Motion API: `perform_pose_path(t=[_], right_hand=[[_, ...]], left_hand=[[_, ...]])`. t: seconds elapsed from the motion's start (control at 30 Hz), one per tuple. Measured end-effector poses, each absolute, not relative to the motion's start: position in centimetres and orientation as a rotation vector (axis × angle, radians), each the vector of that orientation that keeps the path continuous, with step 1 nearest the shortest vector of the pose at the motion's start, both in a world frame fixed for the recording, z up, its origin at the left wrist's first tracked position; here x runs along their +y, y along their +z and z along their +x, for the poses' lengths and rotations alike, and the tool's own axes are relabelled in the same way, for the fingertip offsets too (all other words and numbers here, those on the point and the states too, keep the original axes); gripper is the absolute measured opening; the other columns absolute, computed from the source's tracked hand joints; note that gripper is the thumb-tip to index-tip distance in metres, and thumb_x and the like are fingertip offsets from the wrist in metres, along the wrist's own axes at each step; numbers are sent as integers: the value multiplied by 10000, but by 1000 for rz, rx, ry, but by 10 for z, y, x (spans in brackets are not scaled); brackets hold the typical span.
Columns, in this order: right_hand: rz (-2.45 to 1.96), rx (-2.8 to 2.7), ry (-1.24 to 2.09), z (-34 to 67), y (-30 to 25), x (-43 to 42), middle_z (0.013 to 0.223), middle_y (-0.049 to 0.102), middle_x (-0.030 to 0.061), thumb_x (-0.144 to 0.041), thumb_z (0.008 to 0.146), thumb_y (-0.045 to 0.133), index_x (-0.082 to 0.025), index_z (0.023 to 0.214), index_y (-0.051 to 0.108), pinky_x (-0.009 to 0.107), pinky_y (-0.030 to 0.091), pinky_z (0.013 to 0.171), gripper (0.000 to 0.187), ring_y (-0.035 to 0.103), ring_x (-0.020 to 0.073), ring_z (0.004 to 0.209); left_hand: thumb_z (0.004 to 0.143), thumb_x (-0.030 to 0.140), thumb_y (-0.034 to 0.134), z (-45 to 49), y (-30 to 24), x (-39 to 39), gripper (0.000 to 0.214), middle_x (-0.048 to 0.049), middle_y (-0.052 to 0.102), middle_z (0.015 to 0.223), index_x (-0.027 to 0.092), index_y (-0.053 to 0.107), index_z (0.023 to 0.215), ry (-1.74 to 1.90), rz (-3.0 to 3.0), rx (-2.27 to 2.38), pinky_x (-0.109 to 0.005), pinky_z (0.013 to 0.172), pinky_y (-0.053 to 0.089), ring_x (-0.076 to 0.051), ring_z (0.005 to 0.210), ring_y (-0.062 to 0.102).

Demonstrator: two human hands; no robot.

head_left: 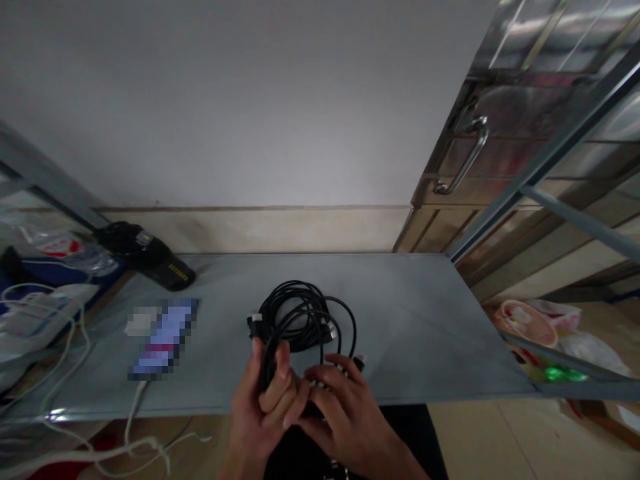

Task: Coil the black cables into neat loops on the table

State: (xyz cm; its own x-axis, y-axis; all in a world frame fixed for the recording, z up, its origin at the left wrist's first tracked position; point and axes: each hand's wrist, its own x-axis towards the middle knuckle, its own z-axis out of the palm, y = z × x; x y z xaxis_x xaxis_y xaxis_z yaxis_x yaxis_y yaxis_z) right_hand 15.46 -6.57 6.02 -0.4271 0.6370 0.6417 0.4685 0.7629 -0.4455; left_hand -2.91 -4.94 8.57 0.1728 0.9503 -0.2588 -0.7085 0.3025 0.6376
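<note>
A black cable (293, 291) lies in round loops on the grey tabletop, with a silver-tipped plug (256, 320) at its left side. More loops rise toward me into my left hand (267, 403), whose fingers are closed around them. Close against it, my right hand (343, 407) has its fingers bent over the strands near its fingertips. Another dark plug (359, 363) shows just beyond the right fingers. Whether the loops in my hands and those on the table are one cable, I cannot tell.
The narrow grey table (415, 320) meets a white wall. At left are a phone (167, 337), a black cylindrical item (150, 257), white cords (83, 347) and plastic packaging. Metal frame bars (500, 200) stand at right, with a pink basin (525, 323) beyond.
</note>
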Motion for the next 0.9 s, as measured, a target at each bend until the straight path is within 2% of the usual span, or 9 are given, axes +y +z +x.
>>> perform_pose_path(t=[0.07,0.17,0.27,0.33,0.43,0.53,0.63,0.73,0.9], right_hand=[[-791,-2229,198,148,58,-36,1113,835,55,-264,1106,754,-256,1303,655,503,603,1245,221,817,245,1051],[-851,-2431,17,139,50,18,1086,790,68,-232,1084,752,-221,1255,703,460,631,1111,178,766,265,1035],[-857,-2576,-65,133,36,65,1118,750,84,-223,1093,735,-210,1238,746,453,590,1105,146,715,274,1096],[-838,-2607,-40,132,25,85,1138,733,82,-276,1119,729,-217,1190,766,458,550,1147,99,687,268,1135],[-761,-2557,102,137,9,98,1158,728,81,-540,1135,729,-211,1128,772,485,512,1186,332,659,267,1167],[-722,-2421,283,150,-1,106,1244,734,106,-725,1092,711,-201,1145,767,526,467,1256,530,653,272,1249],[-861,-2179,415,170,-8,125,1444,693,159,-589,1157,678,-189,1354,730,531,458,1302,449,619,285,1418],[-1040,-1941,617,194,-14,150,1569,633,212,-543,1123,739,-151,1579,601,513,547,1253,617,647,299,1449],[-1092,-1990,843,230,-18,167,1371,794,123,-475,1129,720,-224,1403,748,475,615,1180,372,773,257,1257]], left_hand=[[1010,800,757,-39,88,-24,583,165,73,487,227,727,911,1279,499,678,-211,392,373,-71,365,40],[925,586,912,-54,84,20,429,155,275,522,192,768,1020,1362,728,1020,-256,622,551,-79,422,310],[855,576,851,-78,65,54,403,5,683,730,216,774,1018,1336,1164,1505,-408,894,639,-260,816,744],[847,579,794,-97,46,68,438,-105,816,1047,222,761,1099,1282,1443,1810,-534,1093,614,-378,1125,779],[842,534,762,-118,16,77,617,-203,762,1381,176,696,1340,1245,1657,2025,-648,1294,494,-445,1405,683],[913,464,707,-120,-7,74,738,-229,672,1574,140,574,1563,1196,1648,1979,-631,1358,453,-412,1537,617],[984,404,674,-106,-18,68,817,-237,624,1657,120,444,1714,1211,1632,1931,-596,1388,429,-385,1580,595],[1026,366,646,-79,-19,65,817,-236,615,1666,113,392,1761,1222,1646,1873,-584,1394,424,-370,1577,597],[1070,324,621,-26,-25,63,776,-244,573,1674,124,364,1775,1197,1703,1689,-616,1391,420,-369,1601,565]])
